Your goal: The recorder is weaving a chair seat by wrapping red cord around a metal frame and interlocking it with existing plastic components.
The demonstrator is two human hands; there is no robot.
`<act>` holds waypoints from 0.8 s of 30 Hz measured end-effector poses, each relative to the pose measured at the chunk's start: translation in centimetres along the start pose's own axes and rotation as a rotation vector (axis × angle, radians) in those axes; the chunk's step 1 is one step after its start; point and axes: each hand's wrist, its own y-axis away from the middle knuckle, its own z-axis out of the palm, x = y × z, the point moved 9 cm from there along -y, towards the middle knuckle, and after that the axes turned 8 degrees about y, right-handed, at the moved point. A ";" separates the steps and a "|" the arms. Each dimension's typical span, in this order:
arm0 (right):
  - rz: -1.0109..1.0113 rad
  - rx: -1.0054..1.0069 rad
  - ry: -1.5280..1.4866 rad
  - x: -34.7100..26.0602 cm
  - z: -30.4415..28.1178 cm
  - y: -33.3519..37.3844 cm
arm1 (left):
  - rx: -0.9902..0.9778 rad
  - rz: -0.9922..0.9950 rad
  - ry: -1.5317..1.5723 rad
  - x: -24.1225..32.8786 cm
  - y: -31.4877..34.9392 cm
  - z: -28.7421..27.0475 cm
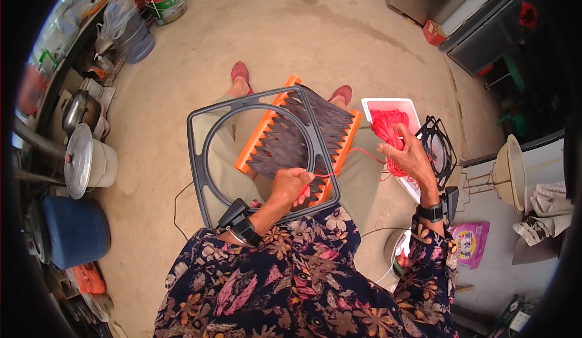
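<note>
A square dark-grey plastic frame (197, 149) with a large round opening lies tilted across my lap. My left hand (290, 186) is closed at the right part of its inner ring, with red cord (325, 175) pinched in the fingers. The cord runs right, over the frame's side, toward a bundle of red cord (388, 126) in a white foam box (414, 112). My right hand (412, 156) is over the bundle's near right side, thumb and fingers apart. Beneath the frame, an orange-edged rack with dark jagged strips (330, 117) rests across my knees.
Black openwork frames (438, 150) stand right of the box. A bucket (398, 247) sits low right, near a purple packet (470, 245). Along the left are a lidded white pot (100, 162), a blue tub (76, 232) and a paint bucket (167, 3). Concrete floor (273, 29) stretches ahead.
</note>
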 end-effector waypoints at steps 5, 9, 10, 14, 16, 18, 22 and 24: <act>-0.187 -0.144 -0.054 -9.8 2.4 -3.7 | -0.019 -0.006 -0.024 -0.2 0.9 0.6; -0.659 0.005 0.080 -18.2 6.1 -4.6 | -0.042 0.039 -0.049 0.4 1.2 1.7; -0.827 -0.039 0.159 -20.0 8.4 -4.3 | -0.038 0.039 -0.054 0.4 1.2 1.8; -1.135 -0.193 0.396 -20.4 15.8 -2.0 | -0.030 0.076 -0.078 1.2 1.0 2.2; -1.179 -0.272 0.439 -19.1 17.4 -1.6 | -0.030 0.077 -0.084 1.1 0.7 2.1; -0.919 -0.721 -0.030 -16.7 18.2 -3.0 | -0.026 0.070 -0.074 0.8 0.2 1.8; -0.660 -0.305 -0.416 -18.2 8.1 -4.8 | 0.034 0.073 0.024 2.4 0.2 0.3; -0.553 -0.351 -0.580 -16.4 6.4 -3.0 | 0.014 0.102 0.049 3.8 -0.4 0.0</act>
